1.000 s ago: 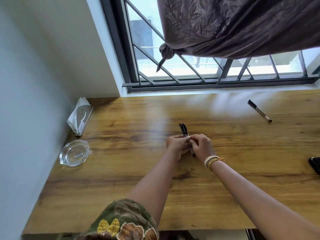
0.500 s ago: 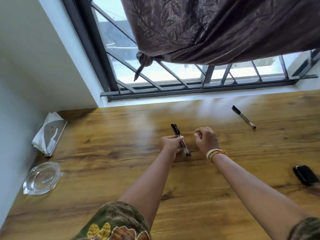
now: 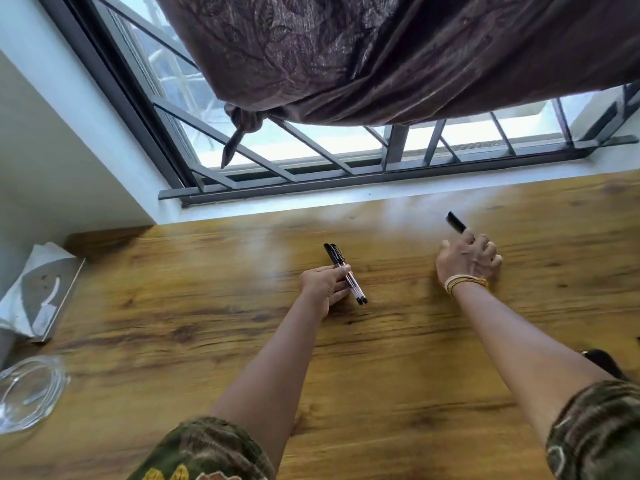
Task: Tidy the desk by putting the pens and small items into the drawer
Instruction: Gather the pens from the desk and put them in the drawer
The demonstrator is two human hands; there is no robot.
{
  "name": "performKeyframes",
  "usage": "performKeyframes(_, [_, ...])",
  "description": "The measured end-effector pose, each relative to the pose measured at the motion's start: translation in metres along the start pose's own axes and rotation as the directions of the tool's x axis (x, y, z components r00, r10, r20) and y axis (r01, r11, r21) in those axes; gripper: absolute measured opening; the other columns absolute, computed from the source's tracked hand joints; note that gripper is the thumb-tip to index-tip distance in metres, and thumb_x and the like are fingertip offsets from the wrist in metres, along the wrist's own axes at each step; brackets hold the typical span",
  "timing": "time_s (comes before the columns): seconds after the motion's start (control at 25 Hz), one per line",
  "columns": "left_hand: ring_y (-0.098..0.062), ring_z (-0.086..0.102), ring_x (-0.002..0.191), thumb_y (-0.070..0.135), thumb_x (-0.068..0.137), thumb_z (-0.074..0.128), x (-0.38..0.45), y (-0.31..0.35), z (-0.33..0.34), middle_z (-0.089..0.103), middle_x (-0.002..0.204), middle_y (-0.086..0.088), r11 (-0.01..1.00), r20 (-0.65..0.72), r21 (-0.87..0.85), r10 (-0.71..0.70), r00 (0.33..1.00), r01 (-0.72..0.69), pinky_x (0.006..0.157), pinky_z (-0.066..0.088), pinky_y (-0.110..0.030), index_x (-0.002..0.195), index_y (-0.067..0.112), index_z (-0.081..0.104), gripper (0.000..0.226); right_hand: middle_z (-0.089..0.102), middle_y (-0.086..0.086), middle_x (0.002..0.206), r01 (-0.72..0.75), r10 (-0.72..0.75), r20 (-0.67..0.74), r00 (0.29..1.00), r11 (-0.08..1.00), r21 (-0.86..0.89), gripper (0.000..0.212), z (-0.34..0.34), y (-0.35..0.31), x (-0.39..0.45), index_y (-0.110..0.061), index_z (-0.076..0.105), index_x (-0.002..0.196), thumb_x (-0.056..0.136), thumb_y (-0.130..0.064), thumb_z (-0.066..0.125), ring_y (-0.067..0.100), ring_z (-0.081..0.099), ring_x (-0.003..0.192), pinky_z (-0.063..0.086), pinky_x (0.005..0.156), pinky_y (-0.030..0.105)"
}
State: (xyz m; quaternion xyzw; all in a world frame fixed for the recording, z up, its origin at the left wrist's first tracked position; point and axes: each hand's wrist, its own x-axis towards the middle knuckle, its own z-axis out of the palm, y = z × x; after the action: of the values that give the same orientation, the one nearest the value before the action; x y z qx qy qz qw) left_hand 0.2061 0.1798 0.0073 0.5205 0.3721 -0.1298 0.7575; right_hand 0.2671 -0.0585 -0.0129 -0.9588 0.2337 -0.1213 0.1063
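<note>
Two clear pens with black caps (image 3: 341, 268) lie side by side in my left hand (image 3: 323, 285), which grips them over the middle of the wooden desk (image 3: 207, 323). To the right, my right hand (image 3: 467, 263) has its fingers curled round a third pen (image 3: 456, 223); only that pen's black cap shows, sticking out beyond the fingers toward the window. No drawer is in view.
A tissue pack (image 3: 38, 299) lies at the desk's left edge by the wall, and a clear glass dish (image 3: 29, 389) sits nearer me. A small black object (image 3: 604, 363) peeks out behind my right forearm. A window grille and a dark curtain (image 3: 381, 57) stand beyond the desk.
My right hand left the two pens, reached right and took hold of the third pen that lay on the desk. My left hand kept the two pens.
</note>
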Motion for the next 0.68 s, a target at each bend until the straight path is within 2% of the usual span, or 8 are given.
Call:
performKeyframes(0.12, [-0.025,0.073,0.074,0.000,0.080,0.076,-0.002,-0.001,-0.002,0.072,0.091,-0.020,1.000,0.001,0.002,0.006,1.000,-0.006,0.057,0.061,-0.031,0.101,-0.002,0.065,0.024,0.057,0.028,0.117,0.107,-0.107,-0.018,0.994,0.994,-0.007,0.036,0.003,-0.004,-0.013,0.003,0.051,0.119,0.084,-0.003,0.049,0.042,0.052,0.106,0.043,0.089,0.050])
performKeyframes(0.2, [-0.025,0.072,0.075,0.000,0.080,0.075,-0.006,-0.004,-0.002,0.072,0.089,-0.019,0.998,-0.015,0.006,0.062,0.998,-0.062,0.059,0.061,-0.031,0.092,0.000,0.064,0.017,0.063,0.028,0.105,0.173,-0.172,-0.020,0.985,0.981,0.085,0.037,-0.002,-0.017,-0.030,0.006,0.057,0.111,0.076,0.011,0.045,0.042,0.055,0.097,0.047,0.081,0.046])
performKeyframes(0.28, [-0.025,0.071,0.076,-0.001,0.081,0.074,-0.012,-0.010,-0.003,0.071,0.086,-0.018,0.992,-0.012,0.006,0.126,0.992,-0.126,0.060,0.061,-0.030,0.086,0.001,0.063,0.012,0.066,0.026,0.096,0.226,-0.230,0.000,0.973,0.954,0.199,0.037,-0.012,-0.036,-0.058,0.005,0.064,0.105,0.074,0.014,0.046,0.040,0.058,0.092,0.048,0.077,0.041])
performKeyframes(0.36, [-0.023,0.069,0.074,-0.003,0.083,0.072,-0.018,-0.016,-0.005,0.069,0.083,-0.016,0.987,-0.004,-0.014,0.161,0.987,-0.161,0.059,0.061,-0.028,0.082,0.001,0.064,0.009,0.070,0.021,0.093,0.278,-0.320,0.060,0.945,0.890,0.362,0.034,-0.017,-0.059,-0.101,0.000,0.069,0.103,0.077,0.011,0.051,0.036,0.062,0.089,0.050,0.079,0.037])
performKeyframes(0.4, [-0.023,0.068,0.073,-0.004,0.083,0.071,-0.021,-0.019,-0.007,0.069,0.083,-0.016,0.986,0.000,-0.041,0.160,0.987,-0.160,0.059,0.061,-0.027,0.083,0.000,0.064,0.008,0.071,0.018,0.094,0.249,-0.339,0.107,0.935,0.840,0.482,0.030,-0.020,-0.069,-0.124,-0.002,0.070,0.103,0.079,0.008,0.056,0.033,0.065,0.090,0.051,0.082,0.035])
performKeyframes(0.48, [-0.024,0.068,0.074,-0.004,0.084,0.070,-0.025,-0.026,-0.014,0.069,0.086,-0.017,0.985,0.017,-0.101,0.139,0.990,-0.137,0.062,0.061,-0.029,0.087,0.000,0.065,0.007,0.073,0.012,0.099,0.045,-0.270,0.232,0.934,0.736,0.675,0.027,-0.024,-0.082,-0.153,-0.004,0.071,0.106,0.081,0.001,0.062,0.024,0.067,0.093,0.051,0.088,0.028])
performKeyframes(0.56, [-0.024,0.068,0.076,-0.004,0.085,0.068,-0.033,-0.034,-0.026,0.070,0.089,-0.019,0.982,0.054,-0.148,0.126,0.991,-0.117,0.065,0.061,-0.031,0.090,0.000,0.065,0.007,0.073,0.010,0.101,-0.098,-0.203,0.315,0.927,0.681,0.726,0.027,-0.027,-0.081,-0.165,-0.006,0.071,0.107,0.082,-0.001,0.063,0.021,0.068,0.093,0.053,0.090,0.031])
performKeyframes(0.68, [-0.024,0.067,0.077,-0.003,0.087,0.067,-0.042,-0.045,-0.041,0.067,0.098,-0.023,0.981,0.091,-0.154,0.137,0.986,-0.122,0.070,0.060,-0.034,0.099,-0.003,0.063,0.013,0.074,0.008,0.100,-0.088,-0.252,0.353,0.901,0.691,0.717,0.024,-0.034,-0.072,-0.179,-0.008,0.073,0.104,0.084,0.000,0.062,0.017,0.068,0.091,0.055,0.088,0.029])
